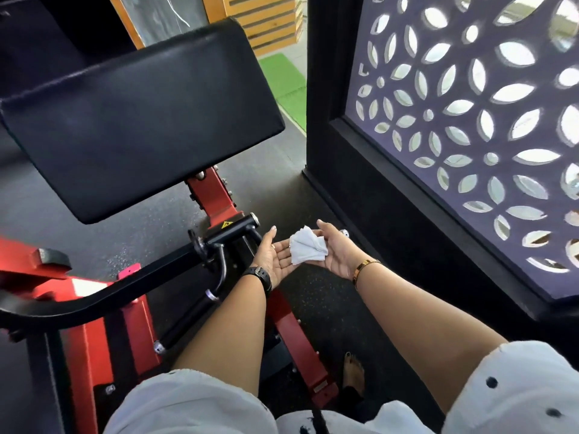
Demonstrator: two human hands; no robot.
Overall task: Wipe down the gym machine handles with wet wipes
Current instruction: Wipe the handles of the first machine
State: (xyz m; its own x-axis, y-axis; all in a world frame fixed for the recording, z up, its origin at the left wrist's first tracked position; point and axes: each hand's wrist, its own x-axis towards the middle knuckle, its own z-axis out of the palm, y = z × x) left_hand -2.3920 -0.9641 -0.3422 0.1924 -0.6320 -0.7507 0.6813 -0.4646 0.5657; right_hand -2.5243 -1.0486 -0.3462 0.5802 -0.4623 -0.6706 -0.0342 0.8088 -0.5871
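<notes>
White wipe resting across two upturned palms

White dotted fabric sleeves fill the view at six o'clock, and two bare forearms reach from them toward twelve. Between the forearms a bare foot stands on the black speckled rubber floor.

The left hand, with a black wristwatch on its wrist, lies palm up, its fingers straight and pressed together. The right hand, wearing a gold bangle, faces it palm up, thumb straight, its fingers mostly hidden under the cloth. The crumpled white wet wipe lies loosely across both palms, and neither hand pinches it.

At nine o'clock of the left hand, just beside its wrist, hangs the black curved machine handle, untouched. It belongs to a red steel frame, with a black bent lever arm at eight o'clock. Farther off, at eleven o'clock, a black padded vinyl rest tilts above the frame. At two o'clock stands a purple cut-out lattice screen, and at twelve lies a green floor mat.
</notes>
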